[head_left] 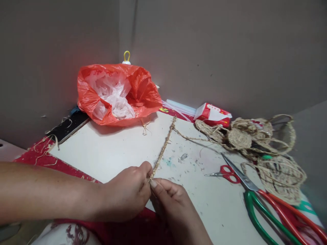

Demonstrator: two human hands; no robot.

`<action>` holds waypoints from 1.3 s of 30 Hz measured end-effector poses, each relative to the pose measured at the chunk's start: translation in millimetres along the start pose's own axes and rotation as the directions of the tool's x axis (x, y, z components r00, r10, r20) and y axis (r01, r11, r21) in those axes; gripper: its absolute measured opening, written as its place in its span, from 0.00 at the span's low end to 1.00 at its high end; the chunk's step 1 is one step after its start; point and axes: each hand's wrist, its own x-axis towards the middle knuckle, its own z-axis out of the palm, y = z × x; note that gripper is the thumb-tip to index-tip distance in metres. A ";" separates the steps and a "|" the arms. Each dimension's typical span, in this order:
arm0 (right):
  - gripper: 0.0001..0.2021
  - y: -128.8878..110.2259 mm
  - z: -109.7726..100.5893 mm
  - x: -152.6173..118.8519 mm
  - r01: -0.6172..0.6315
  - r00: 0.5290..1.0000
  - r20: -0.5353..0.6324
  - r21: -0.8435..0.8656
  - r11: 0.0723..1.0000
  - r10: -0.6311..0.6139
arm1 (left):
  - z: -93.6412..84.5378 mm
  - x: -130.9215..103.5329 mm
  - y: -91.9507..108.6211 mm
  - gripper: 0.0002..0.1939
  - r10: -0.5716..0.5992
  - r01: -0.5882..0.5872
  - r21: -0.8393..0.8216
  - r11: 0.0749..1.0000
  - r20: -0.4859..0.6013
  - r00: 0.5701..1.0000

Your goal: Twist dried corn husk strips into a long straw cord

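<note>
A braided straw cord slants up and away from my hands over the white board. Its near end is pinched between my left hand, closed in a fist, and my right hand, whose thumb presses against the fingers. The two hands meet at the board's front edge. From the cord's far end a thinner strand runs right to a heap of woven straw pieces.
An orange plastic bag with white plastic inside stands at the back. A phone lies left of it. A red tissue pack, small red scissors and large scissors with green and red handles lie to the right.
</note>
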 end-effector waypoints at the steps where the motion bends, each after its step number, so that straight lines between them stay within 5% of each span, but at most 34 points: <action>1: 0.21 -0.2 0.9 -1.6 -0.006 1.000 -0.007 0.040 0.999 0.006 | 1.6 -0.7 -0.4 0.03 0.019 -0.019 0.028 0.999 -0.010 1.000; 5: 0.20 2.0 3.4 -4.5 -0.072 0.997 0.027 0.111 0.991 0.070 | 8.1 -3.4 -0.6 0.04 0.081 -0.072 0.144 0.987 -0.055 0.995; 12: 0.19 5.6 7.3 -5.4 0.009 1.000 -0.031 0.212 0.977 -0.002 | 23.5 -18.1 4.3 0.25 0.064 -0.060 0.264 0.963 -0.008 0.998; 16: 0.17 -0.6 6.6 -8.6 -0.006 1.000 0.017 0.312 0.950 0.001 | 11.2 -35.2 7.9 0.27 0.081 -0.079 0.207 0.975 -0.004 0.997; 21: 0.16 -8.8 -1.6 -9.4 -0.090 0.990 0.132 0.365 0.927 0.044 | -14.1 -26.2 7.5 0.21 0.226 -0.199 0.120 0.972 -0.286 0.931; 24: 0.16 -11.1 -5.4 -8.0 -0.116 0.981 0.185 0.377 0.919 0.048 | -13.1 -3.4 2.4 0.17 0.115 -0.126 -0.255 0.959 -0.057 0.992; 26: 0.16 -11.0 -7.2 -6.7 -0.122 0.979 0.198 0.362 0.924 0.052 | -8.9 9.6 -0.2 0.11 0.055 0.007 -0.411 0.911 0.139 0.989; 30: 0.16 -8.7 -11.4 -4.4 -0.110 0.983 0.172 0.260 0.959 0.066 | -7.5 19.0 0.7 0.09 0.078 -0.010 -0.352 0.936 0.178 0.981; 34: 0.17 -7.8 -14.7 -4.3 -0.061 0.996 0.065 -0.014 0.998 0.061 | -14.4 18.4 4.1 0.12 0.055 -0.005 -0.251 0.968 0.191 0.980; 39: 0.17 -9.0 -11.1 -4.9 -0.006 1.000 -0.002 -0.227 0.974 0.006 | -18.2 21.4 -2.0 0.11 0.022 0.116 -0.360 0.926 0.358 0.933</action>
